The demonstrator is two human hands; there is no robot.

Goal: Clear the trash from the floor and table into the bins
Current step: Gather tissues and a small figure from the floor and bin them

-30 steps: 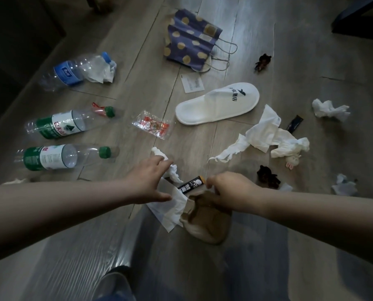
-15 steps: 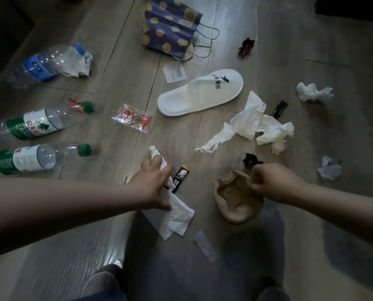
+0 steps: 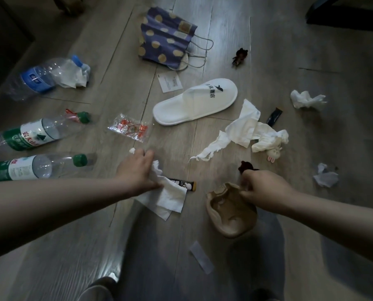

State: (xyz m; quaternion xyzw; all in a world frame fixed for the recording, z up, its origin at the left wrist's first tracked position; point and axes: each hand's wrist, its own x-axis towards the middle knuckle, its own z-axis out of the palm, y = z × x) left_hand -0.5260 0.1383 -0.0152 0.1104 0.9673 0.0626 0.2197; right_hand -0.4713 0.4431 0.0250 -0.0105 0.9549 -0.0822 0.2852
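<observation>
The scene is dim and slightly grainy. Pale glare streaks the grey wood-plank floor (image 3: 213, 27) at the top centre and again near the bottom edge, where a broad soft shadow spreads. The upper corners fall almost black. The white cloth slipper (image 3: 194, 103) reads brightest. Plank seams bow outward toward the edges; small print is blurred.
</observation>
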